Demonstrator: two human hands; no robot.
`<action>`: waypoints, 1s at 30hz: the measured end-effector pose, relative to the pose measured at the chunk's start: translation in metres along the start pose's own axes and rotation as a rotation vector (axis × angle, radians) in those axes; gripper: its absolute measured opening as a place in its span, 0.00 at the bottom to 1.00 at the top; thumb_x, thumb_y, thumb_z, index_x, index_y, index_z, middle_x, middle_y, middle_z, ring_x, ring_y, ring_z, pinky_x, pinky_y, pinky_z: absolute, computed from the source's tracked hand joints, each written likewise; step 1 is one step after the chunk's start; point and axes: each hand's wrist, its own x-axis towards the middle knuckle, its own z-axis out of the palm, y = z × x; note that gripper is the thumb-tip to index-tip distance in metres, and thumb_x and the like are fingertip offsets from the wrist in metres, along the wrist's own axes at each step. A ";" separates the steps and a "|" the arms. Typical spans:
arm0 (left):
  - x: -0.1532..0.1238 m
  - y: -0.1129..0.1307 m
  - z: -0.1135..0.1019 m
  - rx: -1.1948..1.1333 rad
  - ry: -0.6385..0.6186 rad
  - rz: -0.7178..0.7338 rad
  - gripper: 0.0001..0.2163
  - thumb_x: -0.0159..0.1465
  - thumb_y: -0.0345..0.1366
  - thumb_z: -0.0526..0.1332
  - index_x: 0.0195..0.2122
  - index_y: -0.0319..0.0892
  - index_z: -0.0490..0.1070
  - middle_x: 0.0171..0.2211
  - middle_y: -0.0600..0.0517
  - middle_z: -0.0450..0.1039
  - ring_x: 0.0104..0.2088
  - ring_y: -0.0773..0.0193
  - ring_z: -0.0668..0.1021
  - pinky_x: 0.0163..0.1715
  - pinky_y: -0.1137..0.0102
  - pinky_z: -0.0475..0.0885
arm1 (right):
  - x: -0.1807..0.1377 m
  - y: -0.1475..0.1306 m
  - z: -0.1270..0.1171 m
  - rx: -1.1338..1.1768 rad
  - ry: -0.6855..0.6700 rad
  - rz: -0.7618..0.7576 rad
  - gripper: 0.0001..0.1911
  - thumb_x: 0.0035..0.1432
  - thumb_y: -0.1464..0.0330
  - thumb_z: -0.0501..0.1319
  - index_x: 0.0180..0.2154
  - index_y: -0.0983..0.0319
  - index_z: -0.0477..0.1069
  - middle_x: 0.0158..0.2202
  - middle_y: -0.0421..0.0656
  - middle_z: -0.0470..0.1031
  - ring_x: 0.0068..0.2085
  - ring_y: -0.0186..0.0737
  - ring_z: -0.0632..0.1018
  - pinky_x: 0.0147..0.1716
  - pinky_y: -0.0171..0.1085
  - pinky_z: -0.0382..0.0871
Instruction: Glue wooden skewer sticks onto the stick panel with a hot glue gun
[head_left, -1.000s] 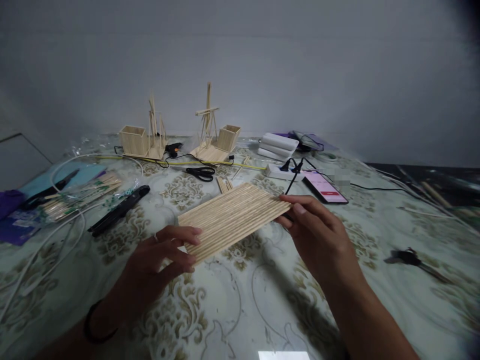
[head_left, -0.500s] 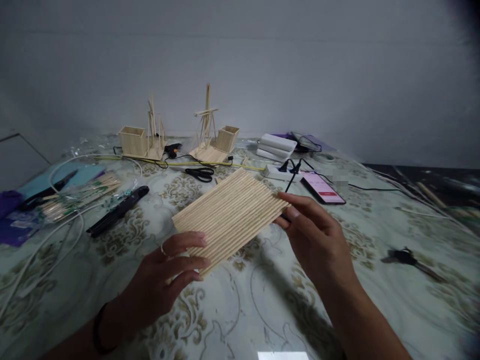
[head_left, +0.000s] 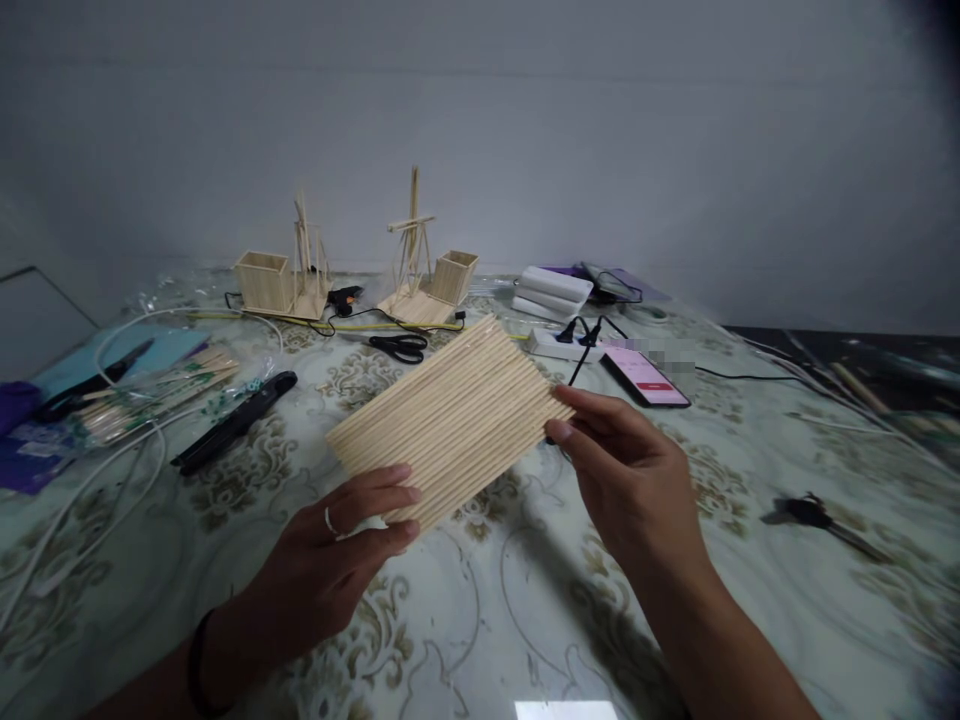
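A flat rectangular panel of thin wooden sticks (head_left: 454, 420), laid side by side, is held tilted above the patterned tablecloth (head_left: 465, 640). My left hand (head_left: 345, 545) grips its lower left end, fingers over the top face and a ring on one finger. At the right corner my right hand (head_left: 630, 470) pinches the panel between thumb and fingers. Parts of the fingers beneath the panel are hidden.
Behind stand two stick models with boxes (head_left: 266, 283) (head_left: 454, 277). Black scissors (head_left: 399, 347), a power strip (head_left: 562, 345) and a phone (head_left: 645, 377) lie beyond the panel. Bagged sticks (head_left: 157, 395) and a black tool (head_left: 235, 423) are left; keys (head_left: 814, 513) right.
The panel has tipped so that its top face shows more fully, and its far and left corners have shifted up and left. Both hands keep their hold.
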 end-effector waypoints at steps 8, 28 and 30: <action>-0.003 0.001 0.001 -0.003 -0.009 0.014 0.13 0.72 0.23 0.63 0.55 0.42 0.76 0.54 0.44 0.82 0.66 0.55 0.78 0.64 0.60 0.79 | -0.002 -0.002 0.004 0.018 0.000 0.061 0.17 0.51 0.66 0.79 0.45 0.50 0.86 0.36 0.39 0.81 0.37 0.38 0.79 0.41 0.40 0.77; 0.003 0.012 -0.015 -0.028 0.149 -0.259 0.16 0.75 0.28 0.57 0.58 0.50 0.77 0.58 0.50 0.82 0.60 0.59 0.83 0.60 0.64 0.81 | -0.006 0.001 0.002 -0.197 -0.131 -0.065 0.16 0.65 0.56 0.72 0.51 0.54 0.82 0.34 0.41 0.81 0.39 0.43 0.82 0.43 0.44 0.79; 0.006 0.011 -0.018 -0.043 0.211 -0.392 0.14 0.76 0.33 0.57 0.56 0.53 0.79 0.54 0.53 0.85 0.52 0.60 0.87 0.53 0.68 0.84 | -0.007 0.000 0.003 -0.194 -0.150 -0.072 0.14 0.62 0.56 0.74 0.47 0.54 0.83 0.32 0.41 0.80 0.36 0.42 0.81 0.39 0.42 0.78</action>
